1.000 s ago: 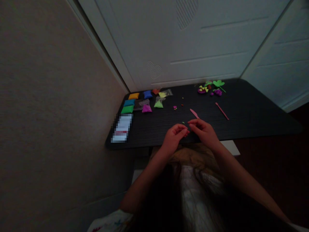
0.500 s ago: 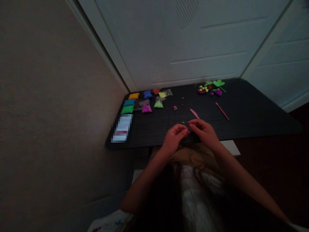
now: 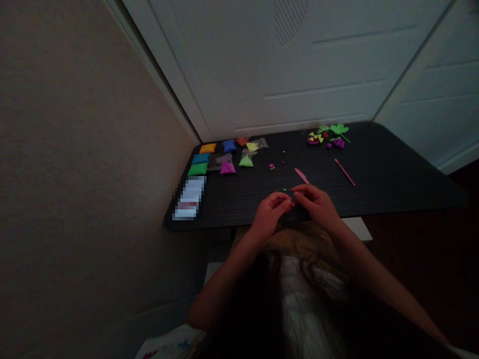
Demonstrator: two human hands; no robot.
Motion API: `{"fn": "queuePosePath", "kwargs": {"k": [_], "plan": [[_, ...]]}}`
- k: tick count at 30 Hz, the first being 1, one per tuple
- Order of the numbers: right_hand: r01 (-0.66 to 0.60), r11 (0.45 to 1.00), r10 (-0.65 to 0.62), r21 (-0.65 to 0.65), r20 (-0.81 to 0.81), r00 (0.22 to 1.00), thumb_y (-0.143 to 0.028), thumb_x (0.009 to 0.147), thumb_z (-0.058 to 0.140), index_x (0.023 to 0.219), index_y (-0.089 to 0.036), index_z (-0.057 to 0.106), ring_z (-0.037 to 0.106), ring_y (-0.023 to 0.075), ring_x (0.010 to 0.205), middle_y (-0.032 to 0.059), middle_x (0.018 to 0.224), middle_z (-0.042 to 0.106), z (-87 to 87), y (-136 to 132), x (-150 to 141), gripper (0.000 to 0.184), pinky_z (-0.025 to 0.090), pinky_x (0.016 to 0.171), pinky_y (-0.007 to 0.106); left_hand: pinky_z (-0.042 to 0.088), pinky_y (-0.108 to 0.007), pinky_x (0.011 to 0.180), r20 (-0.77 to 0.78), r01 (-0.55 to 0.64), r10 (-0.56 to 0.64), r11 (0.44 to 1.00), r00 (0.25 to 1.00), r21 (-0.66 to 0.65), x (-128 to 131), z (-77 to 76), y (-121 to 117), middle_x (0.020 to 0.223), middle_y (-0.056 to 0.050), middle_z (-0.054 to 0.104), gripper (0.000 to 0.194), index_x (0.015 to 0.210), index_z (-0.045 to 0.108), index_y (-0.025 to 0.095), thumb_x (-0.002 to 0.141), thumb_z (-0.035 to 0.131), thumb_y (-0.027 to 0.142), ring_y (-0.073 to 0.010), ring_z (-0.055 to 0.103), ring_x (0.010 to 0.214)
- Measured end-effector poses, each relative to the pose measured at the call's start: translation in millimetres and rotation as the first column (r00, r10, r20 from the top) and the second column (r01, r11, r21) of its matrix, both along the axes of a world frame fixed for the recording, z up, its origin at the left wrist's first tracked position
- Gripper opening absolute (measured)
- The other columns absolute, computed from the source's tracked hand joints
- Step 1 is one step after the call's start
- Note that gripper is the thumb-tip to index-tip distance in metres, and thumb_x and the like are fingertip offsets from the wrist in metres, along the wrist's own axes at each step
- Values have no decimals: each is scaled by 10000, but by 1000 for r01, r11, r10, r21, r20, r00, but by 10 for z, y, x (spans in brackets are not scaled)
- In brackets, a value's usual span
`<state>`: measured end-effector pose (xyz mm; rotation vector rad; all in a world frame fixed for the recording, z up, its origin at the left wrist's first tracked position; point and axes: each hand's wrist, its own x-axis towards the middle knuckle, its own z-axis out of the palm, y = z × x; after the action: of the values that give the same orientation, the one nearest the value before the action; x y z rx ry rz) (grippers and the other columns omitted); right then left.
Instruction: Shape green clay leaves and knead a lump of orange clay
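Note:
My left hand (image 3: 272,208) is over the front edge of the dark table, its fingers curled and thumb pressed to the fingertips. Facing it, close by, is my right hand (image 3: 313,199), also in a pinch. Whatever lies between the fingertips is too small and dark to name. A tiny green piece of clay (image 3: 284,189) rests on the table just beyond the fingers. The pink plastic knife (image 3: 301,175) lies beyond my right hand, its near end by the knuckles. Farther off sits a small purple clay shape (image 3: 271,166) with a bit of yellow.
Several coloured clay packets, among them a magenta bag (image 3: 228,168) and a green packet (image 3: 197,169), lie at the table's left. A phone (image 3: 189,198) is in front of them. A pink stick tool (image 3: 345,172) and finished-looking clay pieces, including purple balls (image 3: 339,143), are at the right.

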<state>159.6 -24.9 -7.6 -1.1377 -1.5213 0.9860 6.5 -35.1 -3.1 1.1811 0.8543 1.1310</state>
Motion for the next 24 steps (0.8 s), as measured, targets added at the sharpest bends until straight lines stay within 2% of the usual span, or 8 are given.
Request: {"fn": "queuePosePath", "kwargs": {"k": [24], "plan": [[19,999,-21,26,56,998,-351,786,548,928,-212,620,526,122,692,1,783,599,25,-15,3,211,401,636,260,437,-235,683,-37,-6,5,1000,999,-3,5,35,-10,745,-4,617,111,790,589,157,747,584,259,-103,567,709]]}}
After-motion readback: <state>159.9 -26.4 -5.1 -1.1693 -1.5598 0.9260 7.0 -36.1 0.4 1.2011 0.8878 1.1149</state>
